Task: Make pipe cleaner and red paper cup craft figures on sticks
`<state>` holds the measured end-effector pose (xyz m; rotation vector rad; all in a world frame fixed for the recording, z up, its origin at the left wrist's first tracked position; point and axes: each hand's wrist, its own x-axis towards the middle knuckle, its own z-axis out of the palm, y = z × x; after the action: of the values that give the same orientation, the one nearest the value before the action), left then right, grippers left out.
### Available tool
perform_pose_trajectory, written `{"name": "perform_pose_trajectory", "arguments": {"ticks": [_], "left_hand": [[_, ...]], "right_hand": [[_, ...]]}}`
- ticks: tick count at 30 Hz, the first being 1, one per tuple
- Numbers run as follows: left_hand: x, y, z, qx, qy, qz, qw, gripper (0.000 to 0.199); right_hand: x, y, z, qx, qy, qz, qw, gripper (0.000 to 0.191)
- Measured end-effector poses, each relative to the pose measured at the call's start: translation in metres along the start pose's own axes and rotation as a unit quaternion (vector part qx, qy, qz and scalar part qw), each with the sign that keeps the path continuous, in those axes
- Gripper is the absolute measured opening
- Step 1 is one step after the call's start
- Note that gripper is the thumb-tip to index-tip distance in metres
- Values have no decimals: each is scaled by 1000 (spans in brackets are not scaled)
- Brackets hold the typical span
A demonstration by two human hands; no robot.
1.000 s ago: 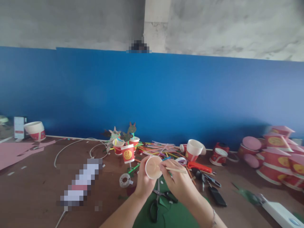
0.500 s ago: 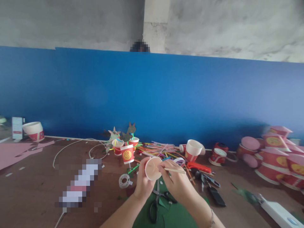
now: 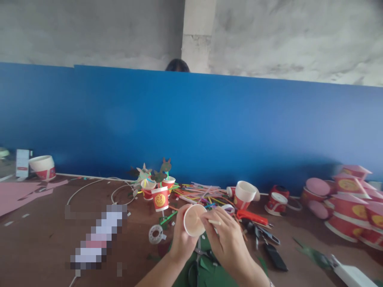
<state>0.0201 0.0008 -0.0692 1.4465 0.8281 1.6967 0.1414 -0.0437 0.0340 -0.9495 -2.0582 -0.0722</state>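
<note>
My left hand (image 3: pixel 181 236) is wrapped round a paper cup (image 3: pixel 194 220), whose open mouth faces me. In my right hand (image 3: pixel 228 236) a thin pale wooden stick (image 3: pixel 214 222) is pinched, its blunt end showing past the fingers. Those fingertips meet the cup's right rim, and the stick's other end is hidden by them. Black-handled scissors (image 3: pixel 194 273) lie under my hands on green paper (image 3: pixel 220 276), partly covered by my right hand. A roll of clear tape (image 3: pixel 155 234) rests left of my left hand.
Red cups with paper animal figures (image 3: pixel 160 199) stand behind my hands, beside loose coloured straws (image 3: pixel 203 191). An orange cutter (image 3: pixel 253 217) and black keys (image 3: pixel 275 256) lie right. Stacked red cups (image 3: pixel 348 215) fill the far right. A blue partition (image 3: pixel 191 127) closes the back.
The view has tilted up slightly, so the table sits lower. My right hand has turned, and the stick shows shorter at the cup's rim. My left hand still holds the cup.
</note>
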Motion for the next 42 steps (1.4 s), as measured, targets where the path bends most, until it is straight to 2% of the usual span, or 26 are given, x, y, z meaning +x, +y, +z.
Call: {"name": "perform_pose_trajectory", "arguments": {"ticks": [4, 7, 10, 12, 14, 15, 17, 19, 21, 23, 24, 26, 27, 28, 30, 32, 34, 36, 39, 40, 42], "left_hand": [[0, 8, 0, 10, 30, 6, 999, 44], [-2, 13, 3, -9, 8, 8, 1000, 49], [5, 23, 4, -21, -3, -26, 999, 46], [14, 33, 3, -17, 23, -53, 998, 34], [23, 45, 3, -36, 33, -76, 996, 33], [26, 50, 4, -65, 41, -95, 993, 38], [29, 56, 8, -122, 51, -132, 982, 46], [30, 57, 12, -174, 52, -163, 970, 48], [33, 54, 15, -226, 46, -189, 954, 44], [40, 49, 14, -278, 63, -218, 934, 37], [45, 47, 10, -299, 96, -220, 923, 31], [57, 42, -1, -320, 196, -229, 898, 16], [63, 40, -9, -331, 219, -226, 890, 10], [69, 39, -17, -346, 234, -219, 882, 6], [78, 40, -34, -371, 231, -206, 876, 5], [83, 44, -48, -394, 222, -221, 864, 9], [86, 50, -54, -410, 197, -249, 855, 16], [85, 57, -52, -428, 150, -288, 843, 23], [77, 64, -37, -409, 99, -378, 824, 31], [74, 65, -30, -399, 75, -404, 820, 36], [65, 66, -18, -386, 23, -446, 807, 45]], "right_hand": [[2, 5, 8, 6, -4, -2, 1000, 22], [2, 8, 7, -1, -9, -3, 1000, 22], [1, 9, 0, 7, 14, -11, 1000, 20], [1, 10, -2, 23, 63, 36, 997, 25], [1, 13, 1, 36, 81, 126, 988, 26], [2, 15, 4, 40, 58, 167, 983, 25], [3, 17, 13, 58, -26, 213, 975, 19], [4, 19, 21, 92, -91, 222, 966, 16], [3, 19, 27, 116, -119, 221, 961, 25], [1, 20, 27, 117, -149, 227, 955, 30], [-1, 20, 24, 119, -176, 234, 949, 32], [-6, 23, 13, 137, -257, 253, 922, 33], [-8, 26, 5, 154, -299, 263, 904, 33], [-11, 29, -4, 172, -353, 273, 878, 32], [-15, 35, -25, 188, -400, 295, 847, 27], [-16, 42, -43, 197, -459, 310, 809, 23], [-13, 47, -53, 208, -437, 323, 814, 21], [-7, 52, -51, 227, -334, 340, 849, 18], [1, 57, -30, 255, -162, 375, 876, 12], [2, 59, -21, 251, -128, 365, 887, 14], [2, 61, -5, 242, -107, 341, 902, 28]]}}
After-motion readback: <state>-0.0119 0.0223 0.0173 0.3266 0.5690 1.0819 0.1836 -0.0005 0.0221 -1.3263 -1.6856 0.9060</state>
